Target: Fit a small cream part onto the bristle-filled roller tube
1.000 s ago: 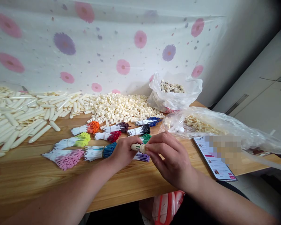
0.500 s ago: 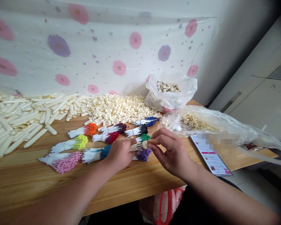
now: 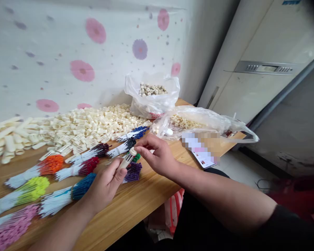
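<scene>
My left hand [image 3: 107, 184] is closed round a cream multicolour pen barrel [image 3: 126, 161] with slots near its upper end, tilted up to the right. A pale round end piece [image 3: 133, 151] sits at the top of the barrel. My right hand [image 3: 157, 153] has its thumb and fingertips pinched together at that end piece. Beneath the hands lie a purple-tipped refill bundle [image 3: 133, 172] and a partly hidden green-tipped bundle [image 3: 136, 158]. To the left are blue-tipped [image 3: 82, 186], red-tipped [image 3: 89, 166] and black-tipped [image 3: 127, 144] bundles.
Cream slotted tubes [image 3: 94, 122] are heaped at the back, beside longer cream barrels [image 3: 10, 139]. A white plastic bag [image 3: 151, 104] holds small round parts. Another clear bag [image 3: 206, 120] lies behind a phone [image 3: 202, 157]. Orange [image 3: 52, 164], yellow [image 3: 34, 188] and pink [image 3: 15, 225] bundles lie left.
The view has swung right, so the table's things appear farther left. The pen barrel has gone from nearly level to tilted upward; both hands are still at it.
</scene>
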`<state>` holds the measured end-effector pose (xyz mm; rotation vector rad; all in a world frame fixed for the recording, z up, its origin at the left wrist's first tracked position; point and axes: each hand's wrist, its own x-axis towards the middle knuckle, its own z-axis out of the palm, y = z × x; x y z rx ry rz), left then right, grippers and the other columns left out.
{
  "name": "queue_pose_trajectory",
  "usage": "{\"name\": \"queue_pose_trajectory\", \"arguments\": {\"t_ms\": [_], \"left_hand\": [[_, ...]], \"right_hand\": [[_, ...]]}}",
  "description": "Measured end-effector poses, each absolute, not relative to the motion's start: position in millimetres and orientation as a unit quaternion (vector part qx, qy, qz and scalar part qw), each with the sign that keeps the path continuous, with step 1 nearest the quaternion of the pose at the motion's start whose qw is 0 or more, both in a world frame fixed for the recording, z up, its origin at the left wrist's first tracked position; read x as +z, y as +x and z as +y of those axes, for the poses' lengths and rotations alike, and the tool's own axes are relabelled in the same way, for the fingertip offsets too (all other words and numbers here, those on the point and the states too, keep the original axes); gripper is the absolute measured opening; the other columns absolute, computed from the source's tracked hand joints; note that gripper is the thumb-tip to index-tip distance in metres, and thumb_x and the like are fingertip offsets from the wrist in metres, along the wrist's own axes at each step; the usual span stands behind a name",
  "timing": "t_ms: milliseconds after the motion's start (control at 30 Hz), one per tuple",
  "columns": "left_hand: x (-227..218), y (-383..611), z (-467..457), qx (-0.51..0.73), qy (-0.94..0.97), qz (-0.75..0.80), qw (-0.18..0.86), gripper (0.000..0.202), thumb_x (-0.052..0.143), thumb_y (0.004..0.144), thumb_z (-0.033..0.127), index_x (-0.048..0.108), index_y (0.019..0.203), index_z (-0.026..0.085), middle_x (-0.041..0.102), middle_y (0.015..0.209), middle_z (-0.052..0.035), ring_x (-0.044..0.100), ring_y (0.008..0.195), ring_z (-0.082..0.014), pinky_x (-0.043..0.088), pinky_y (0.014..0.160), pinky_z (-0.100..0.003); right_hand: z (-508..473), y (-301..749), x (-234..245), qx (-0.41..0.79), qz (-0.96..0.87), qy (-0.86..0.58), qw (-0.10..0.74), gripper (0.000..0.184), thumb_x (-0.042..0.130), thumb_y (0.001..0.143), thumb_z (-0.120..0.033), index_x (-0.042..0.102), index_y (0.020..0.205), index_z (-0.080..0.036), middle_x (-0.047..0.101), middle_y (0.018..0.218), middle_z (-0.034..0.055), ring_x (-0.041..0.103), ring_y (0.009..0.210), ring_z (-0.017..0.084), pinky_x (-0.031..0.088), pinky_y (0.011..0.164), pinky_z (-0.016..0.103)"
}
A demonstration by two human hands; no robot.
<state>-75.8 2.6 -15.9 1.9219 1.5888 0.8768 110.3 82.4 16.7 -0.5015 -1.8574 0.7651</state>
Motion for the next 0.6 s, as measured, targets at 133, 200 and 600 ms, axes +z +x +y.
{"name": "queue_pose_trajectory", "arguments": {"t_ms": [133, 200, 600], "left_hand": [[-21, -77, -2, 0.312, 0.686, 0.580, 0.310, 0.031, 0.033, 0.095, 0.047, 0.048, 0.088, 0.021, 0.050, 0.061, 0.0056, 0.050, 0.048, -0.0109, 0.042, 0.048, -0.021], [-22, -78, -4, 0.313, 0.679, 0.582, 0.320, 0.030, 0.034, 0.095, 0.047, 0.047, 0.088, 0.022, 0.051, 0.062, 0.0055, 0.052, 0.049, -0.0106, 0.044, 0.049, -0.021], [-31, -89, -5, 0.297, 0.696, 0.593, 0.276, 0.025, 0.045, 0.089, 0.047, 0.057, 0.086, 0.026, 0.057, 0.057, 0.0036, 0.054, 0.045, -0.0124, 0.046, 0.044, -0.019]], "right_hand": [[82, 115, 16, 0.334, -0.768, -0.190, 0.512, 0.014, 0.057, 0.088, -0.025, 0.063, 0.081, -0.014, 0.062, 0.075, 0.0034, 0.057, 0.069, 0.012, 0.046, 0.064, 0.023], [81, 116, 13, 0.337, -0.773, -0.171, 0.509, 0.014, 0.055, 0.089, -0.026, 0.063, 0.087, -0.014, 0.063, 0.079, 0.0043, 0.058, 0.072, 0.012, 0.048, 0.067, 0.024], [87, 125, 11, 0.305, -0.821, -0.125, 0.465, 0.018, 0.047, 0.095, -0.028, 0.058, 0.090, -0.014, 0.065, 0.085, 0.0069, 0.060, 0.081, 0.013, 0.050, 0.078, 0.025]]}}
